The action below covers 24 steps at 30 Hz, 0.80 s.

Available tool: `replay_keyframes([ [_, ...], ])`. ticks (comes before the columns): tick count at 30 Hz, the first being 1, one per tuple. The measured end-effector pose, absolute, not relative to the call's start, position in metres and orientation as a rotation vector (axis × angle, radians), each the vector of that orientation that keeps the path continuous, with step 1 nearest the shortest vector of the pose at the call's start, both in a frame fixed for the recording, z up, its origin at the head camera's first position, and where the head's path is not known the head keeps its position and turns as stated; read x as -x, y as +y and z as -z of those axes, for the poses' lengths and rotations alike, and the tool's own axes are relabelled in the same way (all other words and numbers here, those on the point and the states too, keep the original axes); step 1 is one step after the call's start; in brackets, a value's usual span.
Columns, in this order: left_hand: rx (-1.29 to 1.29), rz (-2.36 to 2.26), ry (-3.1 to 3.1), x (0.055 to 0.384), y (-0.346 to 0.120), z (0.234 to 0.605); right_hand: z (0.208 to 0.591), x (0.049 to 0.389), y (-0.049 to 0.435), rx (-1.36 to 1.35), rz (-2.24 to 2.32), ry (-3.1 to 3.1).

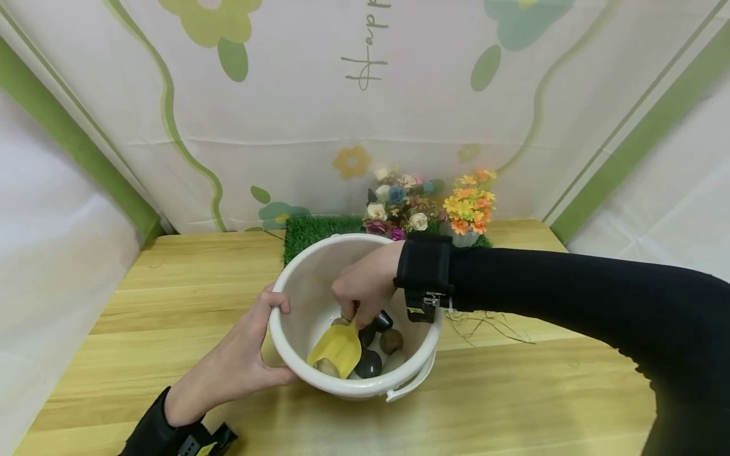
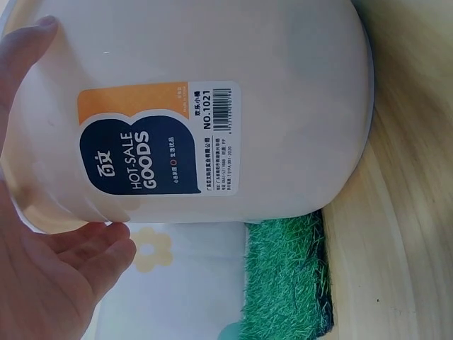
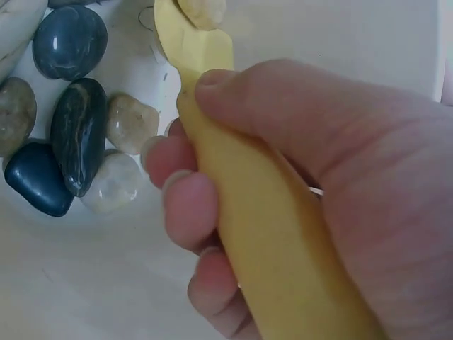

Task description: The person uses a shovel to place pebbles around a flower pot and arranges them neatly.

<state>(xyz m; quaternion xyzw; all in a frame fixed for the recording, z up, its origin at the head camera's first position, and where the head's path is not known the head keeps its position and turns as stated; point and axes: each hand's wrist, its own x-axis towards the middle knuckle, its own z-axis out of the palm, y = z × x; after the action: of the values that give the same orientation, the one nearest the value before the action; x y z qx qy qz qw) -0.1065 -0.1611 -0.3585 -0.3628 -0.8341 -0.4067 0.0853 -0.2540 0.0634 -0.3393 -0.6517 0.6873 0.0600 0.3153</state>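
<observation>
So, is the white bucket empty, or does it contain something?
Not empty, but far from full: in the head view, stones lie at the bottom of the white bucket, with the yellow scoop inside.

Right sleeve [image 1: 542,285]: long, black, right of the bucket [image 1: 310,282].
Right wristband [image 1: 423,263]: broad, black, over the bucket, with silvery fitting [image 1: 431,298], yellow mark [image 1: 416,310].
Left wrist gear [image 1: 162,425]: black, yellow-marked, left of the bucket.

A curtained tabletop setting, home or studio unclear: white flower-printed cloth [image 1: 422,107] spans the top, white sheets [image 1: 63,240] flank left and right; colourful flower bunches [image 1: 470,204] and a green grass-like mat [image 1: 322,229] dress the yellowish wood-grain table [image 1: 182,285].
</observation>
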Motion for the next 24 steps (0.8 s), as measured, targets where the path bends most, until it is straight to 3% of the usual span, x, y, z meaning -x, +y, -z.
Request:
replay_keyframes([
  [16, 1.084, 1.224, -2.486, 0.091, -0.149, 0.325, 0.319, 0.250, 0.080, 1.719, -0.007, 1.878],
  [24, 1.102, 1.227, -2.465, 0.092, -0.147, 0.324, 0.254, 0.212, 0.090, 1.709, 0.156, 1.871],
])
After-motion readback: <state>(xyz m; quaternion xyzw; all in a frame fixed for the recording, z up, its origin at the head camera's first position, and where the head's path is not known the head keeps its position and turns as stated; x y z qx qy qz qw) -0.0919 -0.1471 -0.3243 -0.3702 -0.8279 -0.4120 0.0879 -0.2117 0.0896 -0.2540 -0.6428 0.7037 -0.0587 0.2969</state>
